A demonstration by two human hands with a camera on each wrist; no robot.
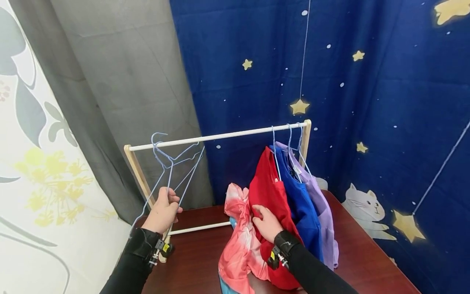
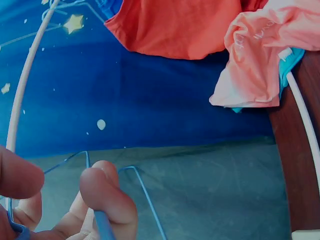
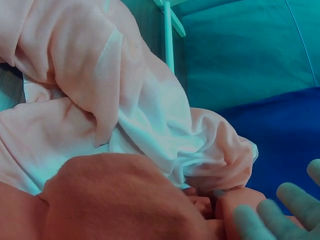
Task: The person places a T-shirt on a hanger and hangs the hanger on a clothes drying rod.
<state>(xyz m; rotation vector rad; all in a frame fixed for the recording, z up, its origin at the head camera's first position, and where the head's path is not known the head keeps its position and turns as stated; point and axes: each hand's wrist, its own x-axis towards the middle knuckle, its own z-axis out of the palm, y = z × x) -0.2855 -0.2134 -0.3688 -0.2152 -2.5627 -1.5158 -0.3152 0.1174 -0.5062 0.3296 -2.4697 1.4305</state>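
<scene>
Left hand: the left hand (image 1: 164, 210) grips a bunch of empty light-blue wire hangers (image 1: 172, 163) by their lower wires, fingers curled round them; the left wrist view shows a fingertip (image 2: 107, 195) and thumb pinching the thin blue wire.
Hanger count: at least 2 empty hangers in the bunch, exact number hard to tell; their hooks sit at the rail near its left end.
Right hand: the right hand (image 1: 268, 222) presses on the front of the red shirt (image 1: 269, 196), fingers bent into the cloth; whether it truly pinches the fabric I cannot tell.
Rack: a small wooden-framed clothes rack with a white rail (image 1: 220, 136) stands on the dark red-brown table (image 1: 198, 261).
On the rail: 3 garments on 3 blue wire hangers at the right end: the red shirt, a blue shirt (image 1: 302, 204), a lilac shirt (image 1: 324, 212), hanging side by side and touching.
Off the rail: 1 pink tie-dye garment (image 1: 238, 245) lies bunched against the red shirt, just left of the right hand, with a turquoise edge showing beneath.
Backdrop: a navy curtain with stars and a cat (image 1: 367, 81) behind, a grey curtain (image 1: 128, 81) to the left.
</scene>
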